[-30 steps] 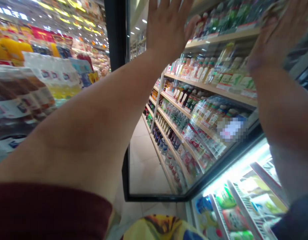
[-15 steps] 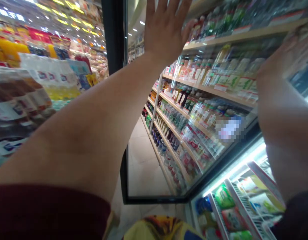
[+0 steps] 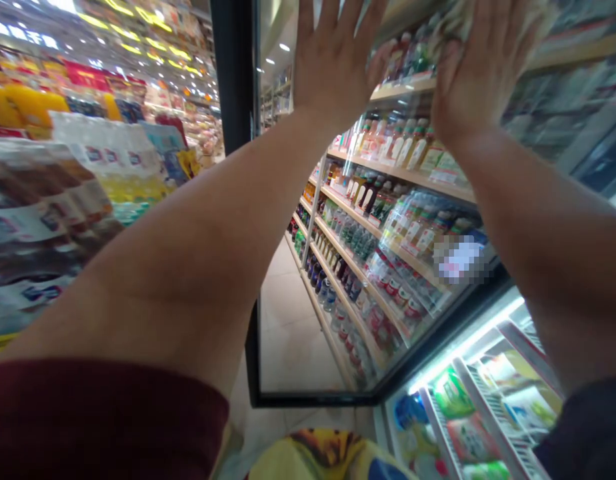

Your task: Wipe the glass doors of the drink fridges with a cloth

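A black-framed glass door (image 3: 308, 360) of a lit cooler stands swung out in front of me. High on its glass, near the black upright edge, my left hand (image 3: 333, 73) lies with fingers spread and nothing held. My right hand (image 3: 475, 80) is up on the same pane, to the right of the left one. Under its palm and fingers it presses a pale, crumpled cloth (image 3: 453, 23) against the glass. The fingertips of both hands are cut off by the top of the view.
The cooler shelves (image 3: 463, 380) at the lower right hold green and red packages. Shelves of bottles (image 3: 363, 233) show in the glass. On the left stand stacked bottle packs (image 3: 43, 207). Pale floor tiles (image 3: 268, 420) lie below, and a yellow patterned thing (image 3: 318, 457) is at the bottom.
My right hand has swept left across the glass with the cloth, from the far right edge to near the left hand. The left hand stays in place on the pane.
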### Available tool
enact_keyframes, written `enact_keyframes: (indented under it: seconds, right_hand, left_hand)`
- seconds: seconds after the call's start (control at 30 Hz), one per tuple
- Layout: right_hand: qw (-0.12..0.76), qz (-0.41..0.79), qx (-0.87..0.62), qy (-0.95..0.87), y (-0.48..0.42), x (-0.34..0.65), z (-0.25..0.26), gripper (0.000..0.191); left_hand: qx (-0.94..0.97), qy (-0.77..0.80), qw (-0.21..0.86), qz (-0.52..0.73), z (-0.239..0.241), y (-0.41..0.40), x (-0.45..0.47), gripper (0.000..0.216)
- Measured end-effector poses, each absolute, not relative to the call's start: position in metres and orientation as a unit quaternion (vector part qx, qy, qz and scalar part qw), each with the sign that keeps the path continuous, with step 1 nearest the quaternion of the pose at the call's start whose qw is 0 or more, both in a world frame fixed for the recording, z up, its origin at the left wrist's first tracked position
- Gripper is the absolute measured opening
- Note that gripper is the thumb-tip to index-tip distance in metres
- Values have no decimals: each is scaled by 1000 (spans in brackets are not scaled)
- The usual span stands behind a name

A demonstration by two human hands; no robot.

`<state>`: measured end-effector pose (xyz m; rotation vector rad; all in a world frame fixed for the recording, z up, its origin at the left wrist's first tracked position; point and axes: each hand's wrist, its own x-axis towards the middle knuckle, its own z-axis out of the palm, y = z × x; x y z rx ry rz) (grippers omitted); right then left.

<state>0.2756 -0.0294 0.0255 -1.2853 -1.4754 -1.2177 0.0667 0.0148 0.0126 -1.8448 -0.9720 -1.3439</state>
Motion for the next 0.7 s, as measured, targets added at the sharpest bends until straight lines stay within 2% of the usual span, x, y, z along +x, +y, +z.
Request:
enact_keyframes:
  seconds: [0.1, 0.2, 0.3, 0.47, 0.6, 0.7]
  right_hand:
    - [286, -525, -418, -684, -39, 246, 8, 67]
    - [251, -513, -387, -724, -43, 257, 5, 65]
    - [291, -518, -403, -696, -39, 282, 20, 68]
    - [406, -519, -515, -548, -28, 295, 38, 89]
    - [409, -486, -505, -585, -23, 300, 38, 82]
    - [417, -440, -488, -628, -20, 338, 49, 75]
  left_hand:
    - [-711, -422, 284, -486, 12, -2, 69, 66]
    - [-718, -438, 256, -477, 12, -12, 71, 65]
    - [-720, -440, 242, -479, 13, -12, 72, 65]
    - [-730, -407, 236, -495, 10, -7, 68, 64]
    - [-737, -393, 249, -491, 7, -8, 62, 63]
    - [-738, -395, 254, -485, 6, -11, 61, 62]
